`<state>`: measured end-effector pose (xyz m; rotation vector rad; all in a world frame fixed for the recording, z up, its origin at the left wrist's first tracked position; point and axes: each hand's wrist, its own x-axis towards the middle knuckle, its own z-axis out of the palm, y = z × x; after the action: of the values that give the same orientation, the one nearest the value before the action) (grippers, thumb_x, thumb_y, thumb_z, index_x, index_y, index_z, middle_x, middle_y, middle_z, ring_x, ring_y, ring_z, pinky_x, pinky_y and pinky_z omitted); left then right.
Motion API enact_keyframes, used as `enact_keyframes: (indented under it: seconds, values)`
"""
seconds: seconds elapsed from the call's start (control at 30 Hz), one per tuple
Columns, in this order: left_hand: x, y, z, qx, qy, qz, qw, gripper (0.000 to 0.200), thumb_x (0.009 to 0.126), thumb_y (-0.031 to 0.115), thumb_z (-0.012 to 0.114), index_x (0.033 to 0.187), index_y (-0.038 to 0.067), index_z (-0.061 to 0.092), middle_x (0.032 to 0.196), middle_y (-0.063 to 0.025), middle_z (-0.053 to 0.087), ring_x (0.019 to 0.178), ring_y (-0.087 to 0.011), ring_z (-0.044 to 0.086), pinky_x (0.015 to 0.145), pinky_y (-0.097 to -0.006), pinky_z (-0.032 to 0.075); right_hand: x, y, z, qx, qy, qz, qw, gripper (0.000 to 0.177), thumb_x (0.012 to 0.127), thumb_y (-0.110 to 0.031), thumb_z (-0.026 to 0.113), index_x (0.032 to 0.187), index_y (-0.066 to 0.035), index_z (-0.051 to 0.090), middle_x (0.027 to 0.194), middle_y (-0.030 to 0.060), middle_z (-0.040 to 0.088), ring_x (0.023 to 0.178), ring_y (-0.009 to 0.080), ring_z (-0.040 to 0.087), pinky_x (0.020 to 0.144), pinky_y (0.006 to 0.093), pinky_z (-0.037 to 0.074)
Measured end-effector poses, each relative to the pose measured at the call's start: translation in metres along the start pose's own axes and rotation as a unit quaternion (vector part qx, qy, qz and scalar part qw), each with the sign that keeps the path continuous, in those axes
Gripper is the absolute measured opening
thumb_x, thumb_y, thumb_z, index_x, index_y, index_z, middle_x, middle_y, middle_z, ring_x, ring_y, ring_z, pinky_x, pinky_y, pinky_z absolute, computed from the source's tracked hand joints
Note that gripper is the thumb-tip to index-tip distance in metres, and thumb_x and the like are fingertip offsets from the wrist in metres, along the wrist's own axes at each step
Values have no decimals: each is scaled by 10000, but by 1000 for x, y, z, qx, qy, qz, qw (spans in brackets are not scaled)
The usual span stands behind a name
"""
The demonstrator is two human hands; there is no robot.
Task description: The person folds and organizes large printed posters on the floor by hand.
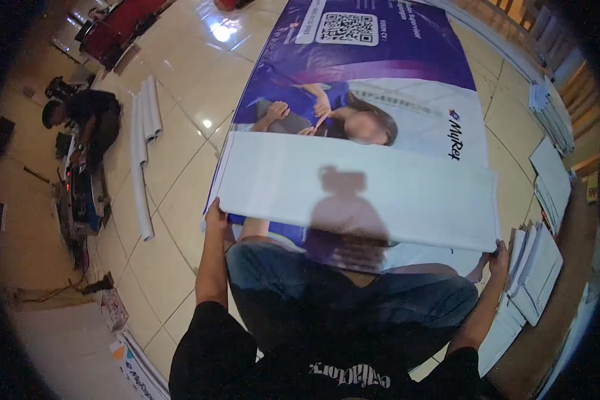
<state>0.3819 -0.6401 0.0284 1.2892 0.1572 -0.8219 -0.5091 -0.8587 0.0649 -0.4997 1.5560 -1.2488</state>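
A large printed vinyl banner (407, 73) lies along the tiled floor in front of me, purple at the far end with a QR code. Its near part is folded over, so a white blank strip (267, 167) faces up across the print. My left hand (215, 215) is closed on the left end of the fold. At the right end of the same fold, my right hand (498, 257) grips the banner's corner. The strip is held stretched between both hands, above my bent knees. A shadow falls across its middle.
White rolls (147, 147) lie on the floor to the left. Beyond them a person (90, 127) bends over a dark machine (83, 193). Stacks of folded white sheets (537, 267) line the right side. Another printed banner (137, 373) is at lower left.
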Motion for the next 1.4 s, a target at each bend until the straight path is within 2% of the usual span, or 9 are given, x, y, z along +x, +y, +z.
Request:
enact_keyframes:
  seconds: [0.37, 0.53, 0.6, 0.9, 0.97, 1.1, 1.17, 1.33, 1.4]
  values:
    - [139, -64, 311, -57, -207, -23, 976, 475, 816, 203, 526, 1210, -26, 394, 1169, -157, 505, 1069, -308, 495, 934, -447, 390, -109, 28, -23, -34, 2, 127, 991, 434, 702, -273, 574, 1036, -7, 499, 876, 93, 574, 745, 246, 579, 584, 361, 480]
    - [95, -142, 468, 119, -187, 6, 975, 356, 714, 105, 662, 990, -79, 534, 862, -163, 603, 704, -287, 610, 621, -376, 513, -117, 8, 10, -46, 18, 153, 987, 438, 746, -272, 582, 1060, 13, 474, 859, 117, 581, 708, 213, 580, 515, 296, 472]
    - [152, -237, 472, 128, -305, 207, 920, 305, 709, 111, 669, 955, -41, 571, 843, -131, 613, 699, -233, 596, 635, -322, 485, -119, -6, 40, -35, 27, 148, 988, 402, 759, -244, 570, 1054, 15, 485, 863, 115, 583, 712, 207, 581, 527, 287, 473]
    - [-34, -197, 397, 215, -298, -7, 930, 260, 736, 204, 642, 868, -17, 608, 723, -72, 611, 596, -198, 573, 578, -331, 456, -206, 113, 257, 196, -5, 254, 947, 297, 829, -257, 554, 1059, -75, 511, 927, 95, 569, 834, 229, 556, 648, 289, 507]
    - [-42, -173, 353, 461, -320, 188, 806, 348, 748, 295, 646, 872, -27, 607, 751, -127, 626, 634, -216, 596, 598, -333, 459, -256, 168, 320, 228, -137, 311, 913, 315, 838, -248, 542, 1094, -67, 511, 991, 82, 573, 888, 234, 554, 767, 327, 454]
    - [-93, -135, 252, 375, -261, 126, 880, 510, 727, 444, 653, 853, -46, 587, 809, -225, 618, 751, -345, 607, 673, -400, 453, -334, 212, 369, 202, -332, 399, 831, 322, 853, -234, 522, 1124, -60, 519, 1048, 67, 583, 940, 233, 554, 872, 365, 407]
    - [-90, -138, 208, 474, -234, 110, 842, 521, 717, 452, 662, 858, -44, 583, 828, -225, 617, 780, -363, 597, 692, -413, 452, -346, 188, 369, -297, -524, 19, 798, 259, 851, -213, 516, 1055, -60, 559, 970, 80, 607, 864, 214, 579, 810, 344, 439]
    - [-130, -156, 180, 498, -154, 210, 827, 545, 683, 458, 688, 885, -35, 572, 857, -221, 612, 820, -377, 588, 717, -426, 455, -250, 84, 319, -372, -80, -374, 846, 346, 737, -241, 568, 972, 13, 565, 934, 200, 566, 871, 342, 547, 797, 408, 432]
    - [-141, -159, 189, 504, -115, 256, 817, 544, 675, 446, 691, 910, -29, 566, 871, -234, 605, 842, -393, 579, 729, -426, 454, -198, 98, 288, -505, -4, -175, 845, 433, 732, -314, 546, 967, 50, 561, 953, 243, 554, 915, 384, 534, 835, 429, 412]
